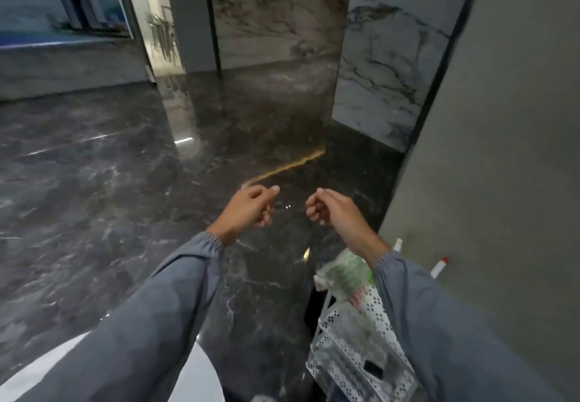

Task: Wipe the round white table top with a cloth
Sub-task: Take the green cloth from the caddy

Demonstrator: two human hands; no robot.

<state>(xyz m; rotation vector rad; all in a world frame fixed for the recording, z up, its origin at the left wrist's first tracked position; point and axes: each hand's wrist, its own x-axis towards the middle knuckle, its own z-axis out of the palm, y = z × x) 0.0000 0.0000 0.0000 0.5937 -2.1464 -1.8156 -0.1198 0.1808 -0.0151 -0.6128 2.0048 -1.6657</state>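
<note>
Round white counter top (204, 376) lay at the bottom left of the view, close under the person, with most of its surface covered by the left sleeve (157, 323) so that only two pale curved parts showed on either side of it. Both arms reached forward, past the counter edge and over the dark polished marble floor (94, 166). The left hand (254, 205) was held out in the air with its fingers curled in toward the palm and the thumb lying along the forefinger; nothing showed in its grasp. The right hand (329, 210) was just beside it, apart from it by a small gap, its fingers likewise curled under and its knuckles up, and nothing showed in it either. Neither hand touched the counter. Below the right sleeve (439, 323) stood a white perforated basket (345, 348), to the right of the counter and apart from it, with a clear plastic bag (348, 273) of something green at its far end. Behind the bag, against the plain grey wall (502, 150), a white bottle tip (398, 243) and a red-capped bottle (439, 266) stuck up. A golden streak (288, 166) of reflected light ran across the floor just beyond the hands. Farther off stood a white veined marble panel (386, 56), and a framed picture (62, 2) of tall buildings hung at the upper left.
</note>
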